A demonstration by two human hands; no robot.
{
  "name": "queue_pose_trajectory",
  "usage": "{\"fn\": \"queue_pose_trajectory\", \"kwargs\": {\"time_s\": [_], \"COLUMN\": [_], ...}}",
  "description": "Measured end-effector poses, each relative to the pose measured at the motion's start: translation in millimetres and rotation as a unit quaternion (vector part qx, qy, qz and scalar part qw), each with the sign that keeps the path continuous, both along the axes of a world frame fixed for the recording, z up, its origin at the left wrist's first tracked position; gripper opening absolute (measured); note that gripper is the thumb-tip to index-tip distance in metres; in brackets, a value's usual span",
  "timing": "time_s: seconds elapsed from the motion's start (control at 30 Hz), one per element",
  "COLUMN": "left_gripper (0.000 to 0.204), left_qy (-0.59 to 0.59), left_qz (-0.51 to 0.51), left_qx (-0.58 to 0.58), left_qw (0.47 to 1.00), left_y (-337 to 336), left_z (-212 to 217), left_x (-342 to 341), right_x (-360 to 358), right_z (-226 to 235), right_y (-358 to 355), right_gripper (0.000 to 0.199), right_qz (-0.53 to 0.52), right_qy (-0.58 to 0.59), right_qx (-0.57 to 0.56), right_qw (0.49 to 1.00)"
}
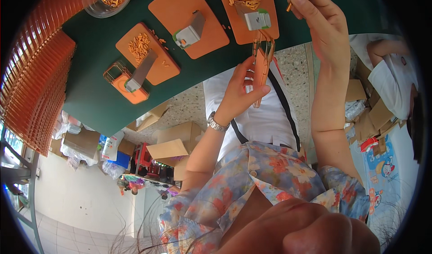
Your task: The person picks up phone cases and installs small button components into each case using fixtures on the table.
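Note:
My left hand [243, 90] is wrapped round an orange, see-through case [261, 72] that looks like a phone case, held edge-on at the table's near edge. Raised at the upper right, my right hand [326, 24] pinches a small gold piece [289, 6] between thumb and fingertips. Beyond the case lies an orange board [252, 29] with a pile of gold pieces [249, 2] on it. A metal bracket with green ends [256, 20] stands on that board, close to the case's far end.
On the green table [99, 105] are two more orange boards [173, 6] [166, 67] with metal brackets. A similar case [128, 90] sits by the left bracket. A clear tub [90, 6] holds gold pieces. Stacked orange cases [36, 92] rise at left. Another person's arm [389, 49] shows at right.

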State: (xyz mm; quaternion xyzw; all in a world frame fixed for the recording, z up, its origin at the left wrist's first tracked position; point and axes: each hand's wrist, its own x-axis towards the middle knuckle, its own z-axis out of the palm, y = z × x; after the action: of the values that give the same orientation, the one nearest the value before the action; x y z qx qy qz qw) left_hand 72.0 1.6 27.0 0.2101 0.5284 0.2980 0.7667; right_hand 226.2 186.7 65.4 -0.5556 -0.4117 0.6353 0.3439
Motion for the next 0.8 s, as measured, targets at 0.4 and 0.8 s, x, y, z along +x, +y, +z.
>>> {"fn": "queue_pose_trajectory", "kwargs": {"time_s": [0.4,0.8], "left_gripper": [0.08,0.079], "left_qy": [0.01,-0.032], "left_qz": [-0.007,-0.012], "left_qx": [0.037,0.051], "left_qw": [0.999,0.998], "left_y": [-5,12], "left_z": [2,12], "left_x": [3,14], "right_x": [-15,-5], "right_z": [22,7], "right_y": [2,0], "right_gripper": [0.005,0.01], "right_qz": [0.185,0.187], "right_qy": [-0.107,-0.055], "right_qx": [0.058,0.078], "right_qw": [0.975,0.978]}}
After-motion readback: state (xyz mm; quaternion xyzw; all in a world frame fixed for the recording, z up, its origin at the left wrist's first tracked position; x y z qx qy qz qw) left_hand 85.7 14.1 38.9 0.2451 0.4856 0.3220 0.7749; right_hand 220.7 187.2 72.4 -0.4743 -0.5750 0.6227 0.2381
